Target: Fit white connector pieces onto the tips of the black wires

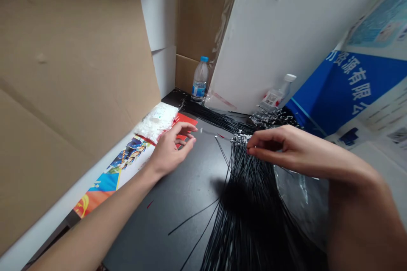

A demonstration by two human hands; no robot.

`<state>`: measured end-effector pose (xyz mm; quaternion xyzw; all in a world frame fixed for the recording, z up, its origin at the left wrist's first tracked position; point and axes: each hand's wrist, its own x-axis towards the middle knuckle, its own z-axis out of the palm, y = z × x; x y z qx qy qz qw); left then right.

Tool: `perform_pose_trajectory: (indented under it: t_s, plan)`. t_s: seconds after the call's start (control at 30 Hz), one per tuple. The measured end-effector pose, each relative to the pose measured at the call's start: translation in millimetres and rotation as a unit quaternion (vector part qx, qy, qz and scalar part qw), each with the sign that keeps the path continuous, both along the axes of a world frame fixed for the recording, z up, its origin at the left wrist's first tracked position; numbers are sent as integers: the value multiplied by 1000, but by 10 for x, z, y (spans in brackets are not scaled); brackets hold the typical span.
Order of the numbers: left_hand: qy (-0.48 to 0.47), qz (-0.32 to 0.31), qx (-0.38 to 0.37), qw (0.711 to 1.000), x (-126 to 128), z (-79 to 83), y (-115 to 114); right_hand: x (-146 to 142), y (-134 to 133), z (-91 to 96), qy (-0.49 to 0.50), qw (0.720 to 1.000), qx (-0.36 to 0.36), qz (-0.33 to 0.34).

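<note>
My left hand [173, 146] hovers over the grey table, its fingers curved and the thumb apart from them, with nothing visible between. A small white piece [201, 130] shows just beyond its fingertips, with a faint thin line running from it toward the right. My right hand [280, 148] is pinched at the white-tipped end of a large bundle of black wires [241, 169]. Its fingertips appear closed on a black wire, partly hidden by the fingers. Beside my left hand lies a clear bag of small white parts [155, 120], on a red sheet [187, 119].
Cardboard [73, 72] walls off the left side. At the back stand a blue-capped water bottle [200, 80] and a white-capped bottle [280, 91]. More black wires [219, 117] lie along the rear edge. A clear plastic bag [299, 190] sits under my right forearm.
</note>
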<state>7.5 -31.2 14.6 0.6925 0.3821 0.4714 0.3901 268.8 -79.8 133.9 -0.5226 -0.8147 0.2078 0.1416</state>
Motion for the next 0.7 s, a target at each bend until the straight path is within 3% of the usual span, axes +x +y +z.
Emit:
perform_pose_trajectory:
  t_s: [0.1, 0.2, 0.3, 0.4, 0.47, 0.53, 0.6, 0.7]
  plan:
    - [44, 26, 5, 999, -77, 0, 60, 29, -39, 104, 146, 979, -136, -35]
    - [123, 55, 71, 988, -187, 19, 125, 138, -3, 111, 335, 912, -208, -114]
    - [170, 103, 108, 974, -317, 41, 196, 221, 107, -29, 382, 869, -242, -200]
    - [195, 135, 100, 966, -419, 37, 261, 187, 230, -245, 260, 885, -285, -261]
    - [209, 142, 94, 963, -445, 25, 288, 114, 275, -343, 98, 890, -326, -303]
    - [204, 141, 80, 966, -445, 30, 297, 49, 267, -345, -72, 875, -343, -335]
    - [164, 131, 52, 976, -447, 73, 282, 49, 201, -253, -180, 869, -315, -336]
    - [11, 93, 14, 996, -511, 229, 222, 227, 10, -102, -141, 923, -190, -304]
